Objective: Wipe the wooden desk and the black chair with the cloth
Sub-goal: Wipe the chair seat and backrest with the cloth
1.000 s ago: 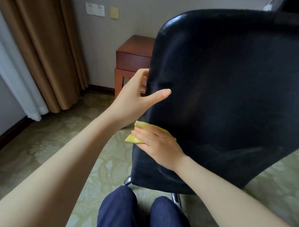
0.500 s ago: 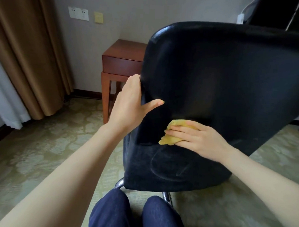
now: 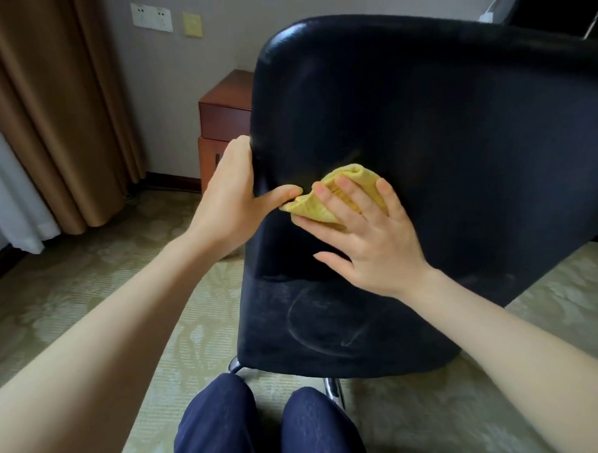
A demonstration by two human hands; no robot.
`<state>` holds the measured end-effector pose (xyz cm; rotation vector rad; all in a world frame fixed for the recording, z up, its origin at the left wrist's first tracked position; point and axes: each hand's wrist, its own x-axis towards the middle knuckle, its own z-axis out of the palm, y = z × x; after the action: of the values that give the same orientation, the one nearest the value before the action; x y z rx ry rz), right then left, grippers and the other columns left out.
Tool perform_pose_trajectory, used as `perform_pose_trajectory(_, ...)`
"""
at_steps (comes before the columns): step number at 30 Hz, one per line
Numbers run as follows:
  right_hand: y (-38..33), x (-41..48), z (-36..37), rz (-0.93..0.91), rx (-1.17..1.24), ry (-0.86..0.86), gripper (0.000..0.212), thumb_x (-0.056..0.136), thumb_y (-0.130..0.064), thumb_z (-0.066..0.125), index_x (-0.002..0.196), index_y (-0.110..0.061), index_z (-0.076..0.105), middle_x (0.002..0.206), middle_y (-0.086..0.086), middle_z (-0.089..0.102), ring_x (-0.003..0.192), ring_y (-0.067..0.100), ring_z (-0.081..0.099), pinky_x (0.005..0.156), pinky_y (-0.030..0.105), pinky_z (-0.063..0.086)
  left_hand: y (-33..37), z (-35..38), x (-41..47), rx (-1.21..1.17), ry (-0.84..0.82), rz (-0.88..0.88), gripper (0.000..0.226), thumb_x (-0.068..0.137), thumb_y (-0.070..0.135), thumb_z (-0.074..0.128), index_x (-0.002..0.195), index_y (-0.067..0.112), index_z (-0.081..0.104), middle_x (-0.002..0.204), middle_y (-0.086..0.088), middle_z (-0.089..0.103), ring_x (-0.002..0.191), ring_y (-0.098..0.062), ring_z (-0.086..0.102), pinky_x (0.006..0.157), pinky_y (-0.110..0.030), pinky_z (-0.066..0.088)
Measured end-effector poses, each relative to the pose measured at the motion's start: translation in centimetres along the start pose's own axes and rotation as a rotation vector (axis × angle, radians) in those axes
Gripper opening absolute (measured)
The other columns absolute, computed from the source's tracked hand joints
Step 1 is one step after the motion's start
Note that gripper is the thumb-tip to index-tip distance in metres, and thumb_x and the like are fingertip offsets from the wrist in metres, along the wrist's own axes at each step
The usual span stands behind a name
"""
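Observation:
The back of the black chair fills the middle and right of the head view. My left hand grips its left edge, fingers wrapped round behind and the thumb lying on the back face. My right hand presses a crumpled yellow cloth flat against the chair back with straight, spread fingers, just right of my left thumb. The wooden desk is not in view.
A reddish wooden side table stands against the wall behind the chair's left edge. Brown curtains hang at the left. Patterned carpet covers the floor. My knees in dark blue trousers are at the bottom, close to the chair's chrome base.
My right hand slid the cloth from low at the chair's left edge rightward and up across the back, then back toward my left thumb. My left hand kept its hold on the chair edge.

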<state>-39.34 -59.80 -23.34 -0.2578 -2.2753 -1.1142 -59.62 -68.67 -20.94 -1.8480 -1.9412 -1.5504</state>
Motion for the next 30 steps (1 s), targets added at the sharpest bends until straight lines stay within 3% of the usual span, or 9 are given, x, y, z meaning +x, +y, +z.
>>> perform_pose_trajectory(2,-0.8,0.0,0.9,0.003,-0.003,0.027,0.048,0.096,-0.046,0.046,0.142,-0.040,0.035,0.151,0.004,0.031,0.139,0.026,0.026,0.117,0.046,0.004,-0.4,-0.2,0.3,-0.025,-0.001,-0.029,0.056,0.079,0.034,0.074,0.121,0.011,0.046,0.114,-0.001,0.051,0.105,-0.011,0.049,0.079,-0.016,0.037)
perform_pose_trajectory(4,-1.2,-0.3,1.8,-0.048,0.010,0.084,0.047,0.096,-0.030,0.052,0.140,-0.039,0.038,0.146,0.003,0.040,0.136,0.023,0.035,0.117,0.044,0.016,-0.7,-0.5,0.7,-0.040,-0.019,-0.058,0.058,0.078,0.032,0.075,0.124,0.013,0.045,0.118,-0.001,0.051,0.108,-0.011,0.049,0.082,-0.017,0.039)
perform_pose_trajectory(7,-1.1,-1.5,2.9,-0.215,0.011,0.076,0.052,0.093,-0.010,0.055,0.140,-0.031,0.044,0.139,-0.001,0.051,0.129,0.017,0.048,0.107,0.040,0.040,-1.2,-1.0,1.3,-0.031,-0.040,-0.071,0.060,0.078,0.029,0.076,0.126,0.015,0.044,0.120,0.001,0.050,0.111,-0.014,0.050,0.090,-0.031,0.044)
perform_pose_trajectory(10,-0.8,-2.6,3.5,-0.323,0.028,0.030,0.044,0.094,-0.006,0.057,0.135,-0.022,0.053,0.133,-0.003,0.057,0.125,0.016,0.051,0.099,0.035,0.047,-1.7,-1.5,1.7,-0.050,-0.067,-0.070,0.056,0.079,0.028,0.076,0.123,0.023,0.043,0.122,0.001,0.051,0.113,-0.017,0.052,0.095,-0.040,0.046)
perform_pose_trajectory(13,0.3,-3.6,3.1,-0.383,0.076,-0.010,0.037,0.093,-0.006,0.058,0.128,-0.020,0.060,0.129,-0.003,0.060,0.122,0.014,0.054,0.097,0.034,0.048,-2.1,-1.7,2.1,-0.100,-0.105,-0.071,0.056,0.080,0.026,0.075,0.121,0.033,0.037,0.128,-0.001,0.051,0.117,-0.018,0.052,0.099,-0.046,0.045)
perform_pose_trajectory(19,3.8,-4.0,0.3,-0.433,0.006,-0.093,0.038,0.094,-0.008,0.058,0.129,-0.021,0.059,0.132,-0.001,0.058,0.122,0.015,0.054,0.105,0.038,0.042,-2.8,-1.6,2.3,-0.157,-0.121,-0.053,0.055,0.080,0.028,0.074,0.121,0.030,0.038,0.130,-0.007,0.049,0.121,-0.021,0.049,0.100,-0.050,0.044)
perform_pose_trajectory(24,5.1,-1.6,-1.9,-0.288,-0.059,-0.029,0.038,0.094,-0.006,0.057,0.128,-0.023,0.059,0.131,0.000,0.058,0.122,0.015,0.054,0.105,0.040,0.037,-2.8,-1.6,2.1,-0.179,-0.106,-0.037,0.054,0.075,0.039,0.069,0.119,0.030,0.039,0.128,-0.007,0.048,0.120,-0.021,0.048,0.099,-0.049,0.044)
perform_pose_trajectory(30,2.2,3.1,-0.4,-0.195,-0.024,0.154,0.033,0.094,-0.008,0.057,0.123,-0.023,0.064,0.128,0.001,0.060,0.121,0.018,0.055,0.107,0.041,0.036,-3.4,-2.1,2.4,-0.170,-0.090,-0.011,0.046,0.082,0.027,0.072,0.114,0.031,0.039,0.123,-0.004,0.049,0.116,-0.019,0.049,0.098,-0.041,0.045)
